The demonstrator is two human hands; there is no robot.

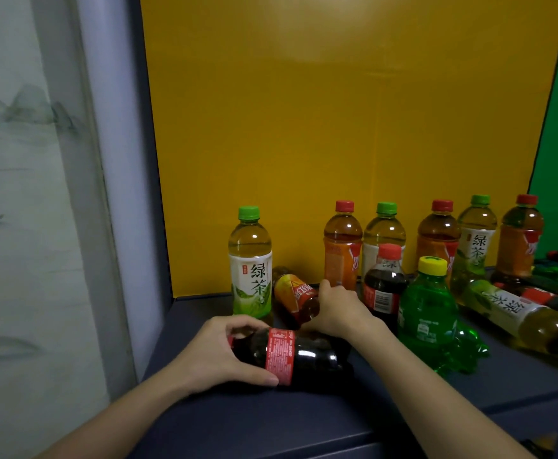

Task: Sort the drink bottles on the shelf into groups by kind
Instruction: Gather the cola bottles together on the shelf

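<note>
My left hand curls round the lying cola bottle near its shoulder. It's full, heavy and slick. My right hand clasps the toppled tea bottle, I think.

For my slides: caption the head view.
Sorting drinks: left hand grips a lying cola bottle; right hand a lying orange-label tea bottle.

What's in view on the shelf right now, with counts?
Green tea bottles: four, green caps; three upright at back, one lying right.
Iced tea bottles: four, orange labels; three upright at back, lying iced tea left of centre.
Cola bottles: at least two, dark; one upright, lying cola in front.
Green soda bottles: at least two; one upright, one lying.
Shelf: one, dark blue.
Left hand: grips lying cola.
Right hand: grips lying iced tea.
</note>
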